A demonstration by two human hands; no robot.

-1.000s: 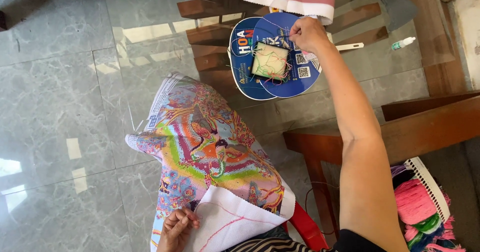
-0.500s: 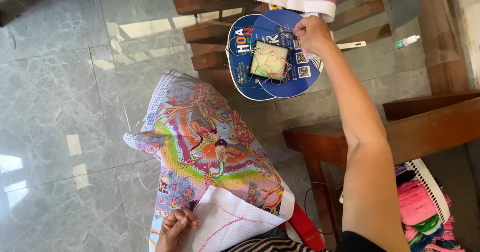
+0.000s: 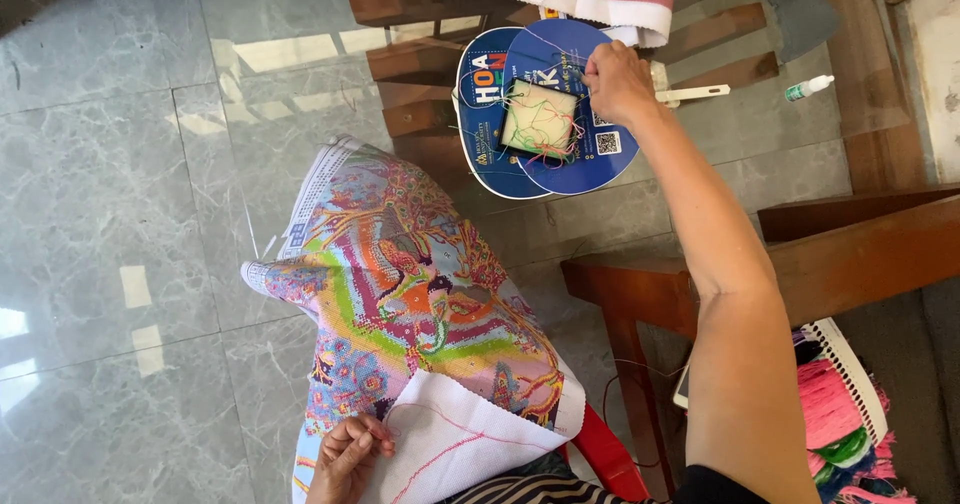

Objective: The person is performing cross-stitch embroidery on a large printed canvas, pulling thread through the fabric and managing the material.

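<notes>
My right hand (image 3: 618, 82) at 1 o'clock, fingers pinched on thread over pad (image 3: 540, 119) on blue fan (image 3: 560, 159). Left hand (image 3: 350, 454) at 7 o'clock, fingers narrow, gripping canvas (image 3: 410, 314). Most of canvas stitched in colour; white part near left hand bare, left to do.

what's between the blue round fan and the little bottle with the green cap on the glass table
In the head view, between the blue round fan and the small green-capped bottle, the right hand sits at the fan's edge; past it lies a white stick-like tool on the glass table.
</notes>
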